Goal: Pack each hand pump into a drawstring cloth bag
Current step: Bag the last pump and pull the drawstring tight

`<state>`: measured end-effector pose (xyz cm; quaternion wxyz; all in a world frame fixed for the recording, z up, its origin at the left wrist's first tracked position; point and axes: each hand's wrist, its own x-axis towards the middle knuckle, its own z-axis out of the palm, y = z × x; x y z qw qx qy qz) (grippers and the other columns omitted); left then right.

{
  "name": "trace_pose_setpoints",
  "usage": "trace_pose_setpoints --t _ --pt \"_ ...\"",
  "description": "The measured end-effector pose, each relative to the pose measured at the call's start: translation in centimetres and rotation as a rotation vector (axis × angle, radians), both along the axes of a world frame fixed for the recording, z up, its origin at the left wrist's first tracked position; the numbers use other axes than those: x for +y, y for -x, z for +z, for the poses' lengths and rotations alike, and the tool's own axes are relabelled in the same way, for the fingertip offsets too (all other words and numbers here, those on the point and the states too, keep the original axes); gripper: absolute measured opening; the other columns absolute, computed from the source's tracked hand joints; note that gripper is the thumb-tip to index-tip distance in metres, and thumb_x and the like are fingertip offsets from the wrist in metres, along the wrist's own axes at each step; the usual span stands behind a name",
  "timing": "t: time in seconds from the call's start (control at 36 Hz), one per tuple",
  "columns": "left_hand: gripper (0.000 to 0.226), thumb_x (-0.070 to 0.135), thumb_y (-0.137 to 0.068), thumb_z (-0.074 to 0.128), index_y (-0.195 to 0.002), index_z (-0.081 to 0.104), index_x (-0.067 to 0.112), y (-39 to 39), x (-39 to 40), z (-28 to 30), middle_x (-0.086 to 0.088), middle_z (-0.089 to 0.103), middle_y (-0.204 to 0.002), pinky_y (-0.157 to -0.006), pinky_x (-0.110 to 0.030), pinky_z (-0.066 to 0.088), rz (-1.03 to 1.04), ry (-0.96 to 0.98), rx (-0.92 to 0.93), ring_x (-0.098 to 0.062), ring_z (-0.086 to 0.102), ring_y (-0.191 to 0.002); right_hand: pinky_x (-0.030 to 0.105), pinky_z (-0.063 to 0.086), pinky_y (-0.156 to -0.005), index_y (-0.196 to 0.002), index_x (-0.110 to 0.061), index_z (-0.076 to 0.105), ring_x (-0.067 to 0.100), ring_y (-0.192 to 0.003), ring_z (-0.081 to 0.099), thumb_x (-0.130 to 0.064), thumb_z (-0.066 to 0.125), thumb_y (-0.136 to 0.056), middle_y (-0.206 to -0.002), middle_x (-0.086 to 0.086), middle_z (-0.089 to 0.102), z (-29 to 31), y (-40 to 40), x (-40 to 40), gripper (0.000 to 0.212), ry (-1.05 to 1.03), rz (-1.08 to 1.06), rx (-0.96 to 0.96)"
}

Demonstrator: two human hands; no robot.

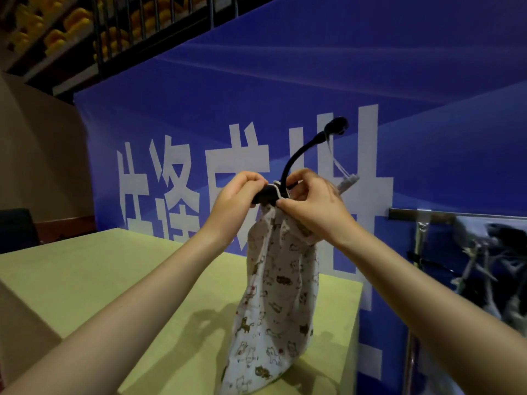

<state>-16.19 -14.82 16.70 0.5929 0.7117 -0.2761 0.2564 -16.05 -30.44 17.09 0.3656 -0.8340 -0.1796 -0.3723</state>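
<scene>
A white drawstring cloth bag (273,303) printed with small cats stands upright on the yellow-green table (85,280), its mouth lifted to hand height. A black hand pump sits inside it; only the handle (265,195) and the curved black hose (302,149) stick out of the top. My left hand (236,201) pinches the bag's rim and the pump handle on the left side. My right hand (310,203) pinches the gathered rim on the right. A white drawstring (343,178) trails up to the hose end.
A blue banner with large white characters (370,81) stands right behind the table. At the right a metal rack (422,223) holds a clear bag of more black pumps (490,269). Shelves with yellow items (71,27) hang at the upper left.
</scene>
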Motion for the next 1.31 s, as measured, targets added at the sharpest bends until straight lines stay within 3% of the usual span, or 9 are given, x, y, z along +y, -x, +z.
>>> trace_pose_setpoints --t 0.11,0.33,0.44,0.56,0.78,0.92,1.03,1.14,1.31 --pt "0.020 0.027 -0.097 0.048 -0.111 0.055 0.015 -0.7 -1.7 -0.3 -0.004 0.061 -0.112 -0.080 -0.015 0.050 -0.144 -0.014 0.006 -0.012 0.060 -0.103 0.040 0.056 -0.078 -0.109 -0.019 0.058 0.016 -0.086 0.063 -0.014 0.060 -0.085 -0.091 -0.001 0.065 0.1 0.6 -1.4 0.024 0.062 0.021 0.002" --pt "0.051 0.049 -0.088 0.037 -0.125 0.057 0.021 -1.2 -4.8 -0.7 -0.003 0.066 -0.121 -0.103 -0.046 0.046 -0.252 0.013 0.086 -0.017 0.063 -0.112 0.040 0.057 -0.083 -0.098 -0.019 0.064 0.016 -0.086 0.068 -0.008 0.058 -0.084 -0.090 0.004 0.071 -0.1 1.1 -3.7 0.019 -0.163 0.153 0.092" --pt "0.055 0.058 -0.086 0.034 -0.124 0.057 0.025 -1.0 -5.6 -0.8 -0.001 0.066 -0.121 -0.104 -0.045 0.045 -0.297 0.014 0.101 -0.018 0.061 -0.115 0.020 0.052 -0.071 -0.109 -0.016 0.063 0.006 -0.080 0.064 -0.024 0.073 -0.083 -0.087 -0.003 0.066 -0.8 1.4 -3.9 0.029 -0.231 0.206 0.064" --pt "0.053 0.056 -0.088 0.032 -0.118 0.059 0.022 -0.8 -6.0 -0.8 -0.008 0.068 -0.115 -0.102 -0.048 0.047 -0.314 0.010 0.126 -0.024 0.063 -0.110 0.011 0.047 -0.061 -0.097 -0.019 0.055 0.003 -0.071 0.057 -0.016 0.075 -0.080 -0.079 -0.006 0.059 -1.2 1.1 -3.8 0.026 -0.250 0.139 -0.007" --pt "0.060 0.063 -0.077 0.038 -0.112 0.058 0.019 -1.0 -5.7 -0.7 -0.015 0.061 -0.116 -0.086 -0.030 0.049 -0.253 -0.064 0.046 -0.022 0.060 -0.105 0.026 0.044 -0.058 -0.081 -0.017 0.053 0.012 -0.063 0.050 -0.005 0.064 -0.077 -0.070 -0.001 0.055 -0.7 1.0 -2.9 0.016 -0.183 0.119 -0.007" --pt "0.054 0.068 -0.068 0.037 -0.101 0.057 0.032 -1.5 -5.3 -0.8 -0.013 0.056 -0.120 -0.085 -0.029 0.047 -0.190 -0.088 0.009 -0.020 0.057 -0.108 0.028 0.047 -0.057 -0.102 -0.019 0.056 0.012 -0.065 0.056 -0.011 0.066 -0.081 -0.078 0.003 0.061 0.0 1.3 -3.6 0.025 -0.287 0.205 0.108" --pt "0.050 0.066 -0.067 0.035 -0.098 0.055 0.031 -1.7 -6.0 -0.9 -0.012 0.052 -0.120 -0.086 -0.026 0.045 -0.178 -0.085 -0.033 -0.018 0.055 -0.108 0.023 0.049 -0.059 -0.117 -0.020 0.056 0.010 -0.066 0.058 -0.010 0.068 -0.081 -0.075 0.001 0.061 0.8 1.9 -4.2 0.040 -0.140 0.143 0.036" --pt "0.051 0.065 -0.071 0.037 -0.099 0.060 0.028 -2.0 -7.0 -1.1 -0.013 0.055 -0.118 -0.091 -0.037 0.049 -0.198 -0.089 -0.023 -0.021 0.057 -0.108 0.010 0.044 -0.053 -0.129 -0.021 0.052 0.007 -0.064 0.057 -0.006 0.065 -0.082 -0.073 0.000 0.060 1.1 2.2 -5.5 0.052 -0.094 0.104 0.049" --pt "0.062 0.062 -0.072 0.039 -0.104 0.063 0.014 -1.4 -9.3 -1.5 -0.014 0.063 -0.111 -0.081 -0.026 0.049 -0.247 -0.009 -0.025 -0.017 0.061 -0.100 0.018 0.047 -0.057 -0.116 -0.017 0.060 0.010 -0.068 0.060 -0.007 0.064 -0.083 -0.075 -0.001 0.063 0.1 2.7 -7.1 0.035 -0.128 0.009 0.050"
